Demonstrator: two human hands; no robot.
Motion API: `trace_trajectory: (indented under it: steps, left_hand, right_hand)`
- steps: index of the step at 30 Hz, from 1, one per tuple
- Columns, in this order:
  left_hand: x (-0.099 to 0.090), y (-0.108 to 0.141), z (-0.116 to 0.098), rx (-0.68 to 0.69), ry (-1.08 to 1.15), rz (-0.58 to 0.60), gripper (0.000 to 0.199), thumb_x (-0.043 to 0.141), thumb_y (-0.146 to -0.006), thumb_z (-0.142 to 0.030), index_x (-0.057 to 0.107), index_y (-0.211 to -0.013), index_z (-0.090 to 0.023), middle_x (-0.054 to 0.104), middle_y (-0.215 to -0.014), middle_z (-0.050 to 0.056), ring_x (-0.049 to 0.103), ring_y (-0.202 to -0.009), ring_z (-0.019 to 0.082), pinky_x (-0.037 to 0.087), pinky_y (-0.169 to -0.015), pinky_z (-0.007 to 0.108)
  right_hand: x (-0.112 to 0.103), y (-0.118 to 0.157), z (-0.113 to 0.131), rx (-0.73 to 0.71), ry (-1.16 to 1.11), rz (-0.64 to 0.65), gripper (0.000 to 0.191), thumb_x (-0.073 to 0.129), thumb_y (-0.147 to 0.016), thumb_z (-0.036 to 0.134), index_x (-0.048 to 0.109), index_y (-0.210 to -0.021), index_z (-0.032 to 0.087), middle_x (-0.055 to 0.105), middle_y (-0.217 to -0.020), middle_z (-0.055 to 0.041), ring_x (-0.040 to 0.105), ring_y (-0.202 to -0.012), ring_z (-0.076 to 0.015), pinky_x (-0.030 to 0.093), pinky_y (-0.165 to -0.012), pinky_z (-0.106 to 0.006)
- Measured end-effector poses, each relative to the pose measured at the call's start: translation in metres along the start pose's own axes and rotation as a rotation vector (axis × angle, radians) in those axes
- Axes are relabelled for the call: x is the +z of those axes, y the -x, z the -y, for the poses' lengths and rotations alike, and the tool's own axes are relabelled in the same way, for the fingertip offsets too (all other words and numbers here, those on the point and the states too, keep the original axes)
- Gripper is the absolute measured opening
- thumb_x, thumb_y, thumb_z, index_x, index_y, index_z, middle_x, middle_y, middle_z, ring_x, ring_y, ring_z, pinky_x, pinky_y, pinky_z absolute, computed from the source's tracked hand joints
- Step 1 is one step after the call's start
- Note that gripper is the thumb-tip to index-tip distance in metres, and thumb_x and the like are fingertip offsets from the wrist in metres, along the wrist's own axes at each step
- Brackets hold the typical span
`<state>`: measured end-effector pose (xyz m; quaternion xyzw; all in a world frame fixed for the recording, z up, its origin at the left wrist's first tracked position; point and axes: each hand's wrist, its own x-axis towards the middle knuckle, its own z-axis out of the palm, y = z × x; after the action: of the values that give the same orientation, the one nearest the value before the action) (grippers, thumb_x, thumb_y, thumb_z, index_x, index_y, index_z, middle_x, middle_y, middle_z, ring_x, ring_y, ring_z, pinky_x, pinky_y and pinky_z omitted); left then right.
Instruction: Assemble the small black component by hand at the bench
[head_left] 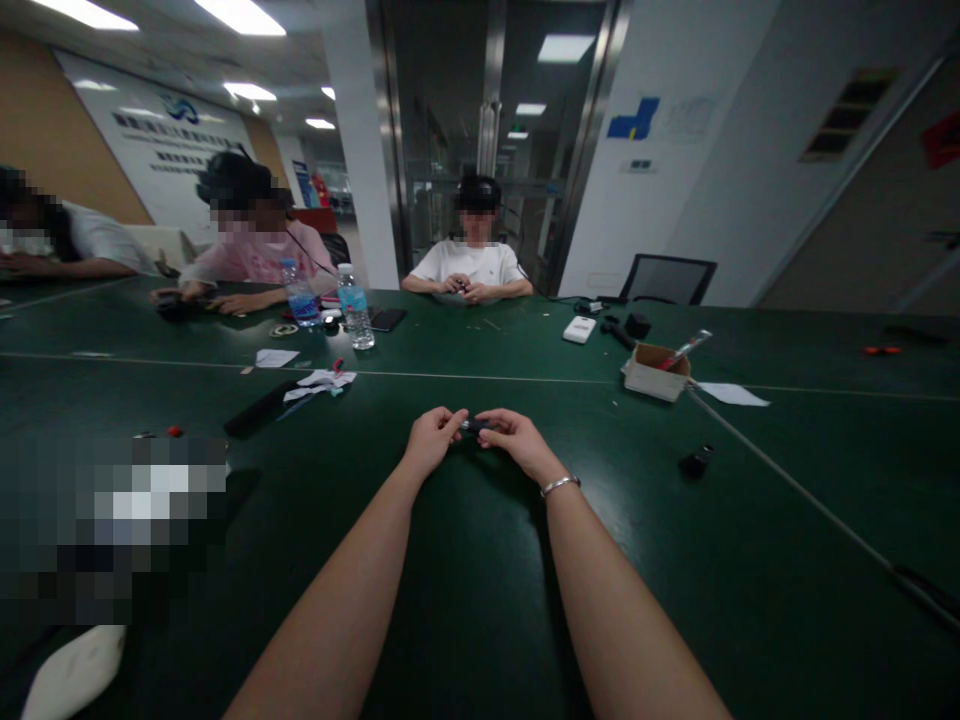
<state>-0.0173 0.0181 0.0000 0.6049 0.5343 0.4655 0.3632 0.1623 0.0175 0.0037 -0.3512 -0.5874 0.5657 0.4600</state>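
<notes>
Centrally, a small dark object (pixel 472 426) is held between 2 bare hands, just above or against the green table (pixel 480 560); which of these cannot be told. Its left end is pinched by the thumb and fingers of the left hand (pixel 432 440), and its right end is gripped by the curled fingertips of the right hand (pixel 516 442). A silver bracelet (pixel 560 484) is worn on the right wrist.

To the right, a black item (pixel 697 461) is seen on the tabletop, and behind it a small open box (pixel 656 373) is placed beside a white sheet (pixel 733 393). To the left, 2 plastic bottles (pixel 356 310) are stood upright near a dark phone (pixel 388 320), and crumpled paper (pixel 321 382) is laid by a long black object (pixel 259 408). Across the table, a person in a white shirt (pixel 471 262) is seated with both hands brought together; 2 more people (pixel 259 250) are seen at the left.
</notes>
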Motion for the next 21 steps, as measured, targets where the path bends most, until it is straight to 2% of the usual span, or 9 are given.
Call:
trace_trajectory:
  steps: [9,13,17,21]
  left_hand:
    - [0.0,0.003,-0.004,0.027,-0.182,-0.035,0.05,0.043,-0.081,-0.062,0.056,-0.059,-0.019,0.055,-0.05,-0.001,0.048,-0.047,0.013,0.032,-0.05,0.025]
    - [-0.002,0.008,-0.01,0.071,-0.287,-0.034,0.053,0.038,-0.085,-0.06,0.057,-0.055,-0.02,0.053,-0.048,0.001,0.047,-0.045,0.014,0.028,-0.05,0.026]
    - [-0.004,0.01,-0.014,0.097,-0.412,-0.074,0.053,0.038,-0.086,-0.055,0.059,-0.052,-0.02,0.058,-0.052,0.004,0.048,-0.048,0.016,0.027,-0.052,0.027]
    - [-0.003,0.011,-0.015,0.066,-0.461,-0.098,0.049,0.04,-0.085,-0.053,0.065,-0.06,-0.02,0.065,-0.063,0.008,0.055,-0.058,0.019,0.031,-0.057,0.028]
  right_hand:
    - [-0.001,0.002,0.004,-0.003,0.019,0.051,0.034,0.076,-0.064,0.024,0.068,-0.096,0.017,0.068,-0.079,-0.0013,0.061,-0.067,-0.011,0.051,-0.07,-0.028]
    - [-0.002,0.0,0.006,0.018,0.019,0.111,0.037,0.077,-0.063,0.024,0.068,-0.099,0.018,0.068,-0.079,-0.0008,0.061,-0.067,-0.0108,0.05,-0.07,-0.027]
    - [0.0,0.001,0.01,0.019,0.091,0.168,0.038,0.076,-0.063,0.023,0.068,-0.101,0.018,0.067,-0.077,-0.0004,0.06,-0.065,-0.0106,0.049,-0.069,-0.027]
    - [0.004,0.004,0.01,-0.025,0.144,0.143,0.039,0.075,-0.063,0.024,0.069,-0.101,0.018,0.066,-0.078,-0.0002,0.057,-0.062,-0.0101,0.047,-0.062,-0.025]
